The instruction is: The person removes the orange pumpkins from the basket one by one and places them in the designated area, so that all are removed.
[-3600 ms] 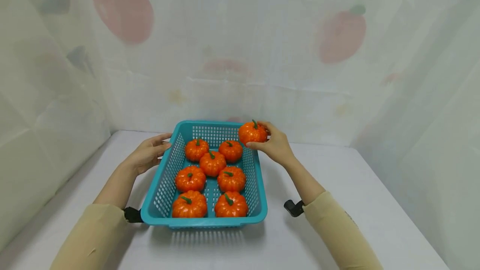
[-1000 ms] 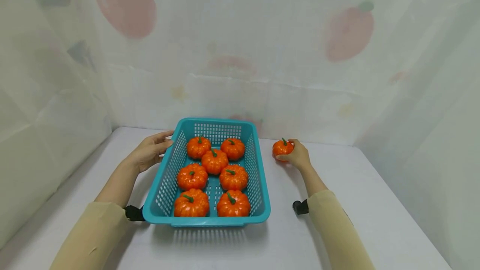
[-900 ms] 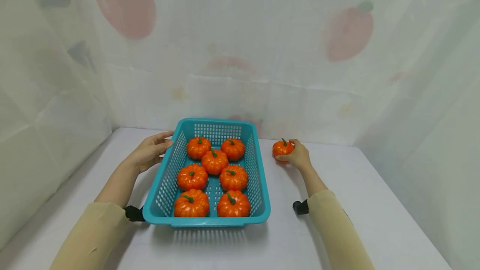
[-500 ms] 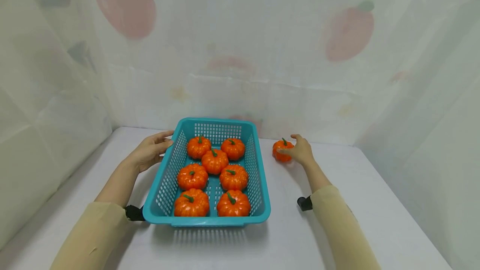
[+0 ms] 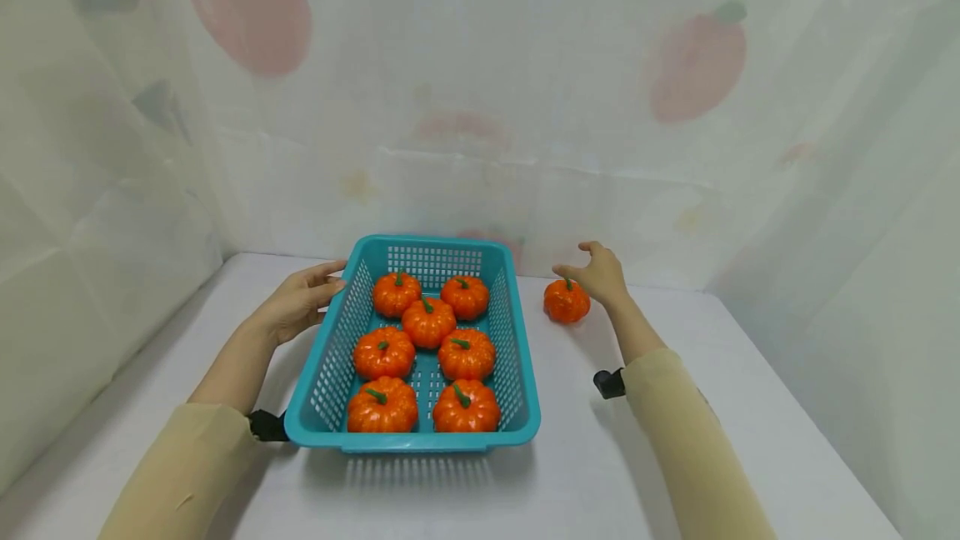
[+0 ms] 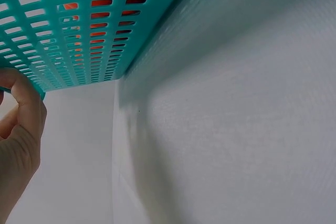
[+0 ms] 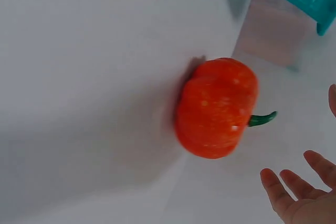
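A white counter [image 5: 675, 457] carries all items, enclosed at the back and sides by a pale curtain [image 5: 480, 107] printed with faded red fruit shapes. A teal perforated basket [image 5: 517, 382] stands on the counter left of centre, its long axis running away from the person. Inside the basket lie seven orange pumpkins [image 5: 428, 321] with green stems, upright: two at the far end, one just behind the middle, two at the middle and two at the near end, each touching or just beside its neighbours. One loose pumpkin [image 5: 566, 301] sits on the counter to the right of the basket, level with its far end and apart from its wall; the right wrist view shows the loose pumpkin [image 7: 216, 107] resting on the surface with its stem clear of all fingers. The left hand [image 5: 296, 305] rests against the outer left wall of the basket near the far corner, fingers extended along the rim; in the left wrist view a curled finger [image 6: 23, 95] contacts the basket edge [image 6: 79, 35]. The right hand [image 5: 600, 273] hangs just behind and above the loose pumpkin, fingers spread and relaxed, holding nothing
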`<state>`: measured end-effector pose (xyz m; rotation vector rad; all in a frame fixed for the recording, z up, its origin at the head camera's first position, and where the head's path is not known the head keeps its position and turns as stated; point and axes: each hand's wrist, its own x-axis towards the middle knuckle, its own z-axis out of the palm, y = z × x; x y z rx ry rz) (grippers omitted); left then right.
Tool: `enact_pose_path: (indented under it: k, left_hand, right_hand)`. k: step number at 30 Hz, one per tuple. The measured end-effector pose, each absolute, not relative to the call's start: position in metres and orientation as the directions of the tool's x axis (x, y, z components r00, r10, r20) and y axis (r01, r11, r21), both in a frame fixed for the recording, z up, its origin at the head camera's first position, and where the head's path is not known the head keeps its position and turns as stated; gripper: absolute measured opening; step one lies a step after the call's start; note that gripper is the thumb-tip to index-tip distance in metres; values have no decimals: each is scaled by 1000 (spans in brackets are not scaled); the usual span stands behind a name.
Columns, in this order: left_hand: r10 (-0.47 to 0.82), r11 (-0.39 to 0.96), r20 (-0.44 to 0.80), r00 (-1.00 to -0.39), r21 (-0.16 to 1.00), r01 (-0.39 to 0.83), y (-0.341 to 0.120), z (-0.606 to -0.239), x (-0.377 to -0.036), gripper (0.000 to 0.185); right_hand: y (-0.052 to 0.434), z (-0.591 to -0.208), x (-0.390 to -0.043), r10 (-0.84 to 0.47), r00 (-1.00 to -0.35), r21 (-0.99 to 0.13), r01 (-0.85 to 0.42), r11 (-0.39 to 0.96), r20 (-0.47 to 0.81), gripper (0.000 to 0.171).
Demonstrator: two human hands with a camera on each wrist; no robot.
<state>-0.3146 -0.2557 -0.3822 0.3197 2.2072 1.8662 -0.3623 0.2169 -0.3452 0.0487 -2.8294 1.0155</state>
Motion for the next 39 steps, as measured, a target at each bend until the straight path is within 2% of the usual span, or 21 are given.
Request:
enact_pose_path:
  k: [5, 12, 25, 30, 39]
  left_hand:
    - [314, 160, -30, -949, 987, 22, -255, -382, -314, 72]
    - [311, 157, -33, -950, 987, 17, -254, -383, -313, 71]
    - [305, 153, -24, -952, 988, 24, -254, -384, -316, 70]
    - [300, 155, -23, -954, 988, 25, -252, -383, -315, 70]
    - [300, 150, -30, -953, 989, 16, -251, -381, -314, 70]
  right_hand:
    - [208, -323, -364, -4, -986, -653, -114, 749, 167, 77]
    - [188, -290, -366, -34, -985, -744, -151, 650, 170, 78]
    - [110, -251, -358, -180, -969, -818, -242, 522, 171, 75]
    - [79, -248, -359, -229, -956, -830, -274, 486, 181, 74]
    - [26, -265, -362, -291, -952, -858, -228, 460, 97, 70]
